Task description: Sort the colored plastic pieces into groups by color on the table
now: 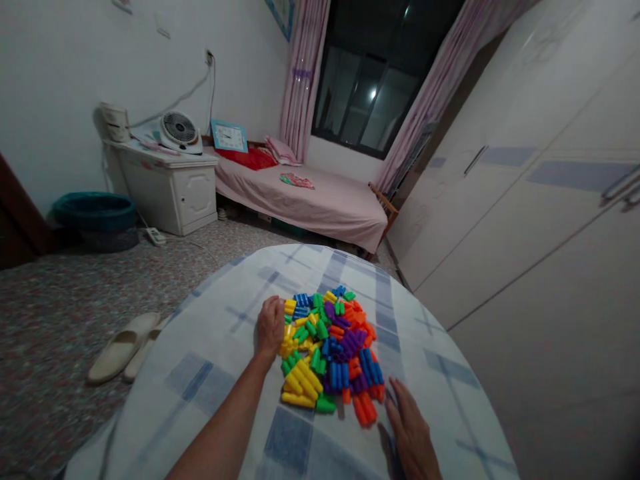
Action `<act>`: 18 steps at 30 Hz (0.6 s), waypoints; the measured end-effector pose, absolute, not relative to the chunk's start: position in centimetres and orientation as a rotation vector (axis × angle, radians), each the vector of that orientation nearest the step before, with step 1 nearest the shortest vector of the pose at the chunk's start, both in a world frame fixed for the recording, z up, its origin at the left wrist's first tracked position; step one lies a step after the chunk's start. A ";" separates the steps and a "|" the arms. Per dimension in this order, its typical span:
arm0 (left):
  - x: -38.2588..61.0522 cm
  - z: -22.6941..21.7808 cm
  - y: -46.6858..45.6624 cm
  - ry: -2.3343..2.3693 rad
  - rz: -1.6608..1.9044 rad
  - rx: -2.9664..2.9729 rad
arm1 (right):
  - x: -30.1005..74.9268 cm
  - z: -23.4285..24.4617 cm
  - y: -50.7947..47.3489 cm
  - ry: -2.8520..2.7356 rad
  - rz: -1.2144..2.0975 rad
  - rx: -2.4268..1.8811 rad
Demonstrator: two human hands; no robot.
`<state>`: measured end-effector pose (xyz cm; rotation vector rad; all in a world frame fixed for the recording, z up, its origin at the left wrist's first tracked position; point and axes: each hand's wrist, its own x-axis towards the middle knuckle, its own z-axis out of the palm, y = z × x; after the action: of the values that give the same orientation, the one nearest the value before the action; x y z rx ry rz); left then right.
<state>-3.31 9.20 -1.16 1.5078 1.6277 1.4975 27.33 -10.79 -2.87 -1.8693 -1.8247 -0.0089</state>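
Plastic building blocks shaped like joined bullets lie in a loose pile on the round table. They are yellow, green, blue, purple and orange. At the pile's left edge is my left hand, its fingers curled in beside a yellow block; the fingertips are mostly hidden, and what they grip, if anything, does not show. My right hand is at the near right of the pile, fingers stretched out and apart, holding nothing, close to the orange blocks.
A blue-and-white checked cloth covers the table. White slippers are on the floor at left. Beyond stand a teal basin, a white cabinet with a fan, and a bed. Tall wardrobe doors line the right side.
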 end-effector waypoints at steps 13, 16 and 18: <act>-3.3 1.7 5.9 1.707 1.410 1.769 | 20.8 -1.4 -19.5 -1.908 -0.162 -1.931; -2.9 3.0 0.9 1.620 1.388 1.976 | 19.6 -1.4 -20.9 -1.893 -0.167 -1.938; -2.7 3.1 -3.5 1.317 1.277 2.334 | 18.9 -1.3 -21.8 -1.894 -0.175 -1.941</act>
<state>-2.68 -3.52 3.09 2.3338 1.3167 1.2769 18.90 -21.77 -1.34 -1.9407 -1.8944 -0.1750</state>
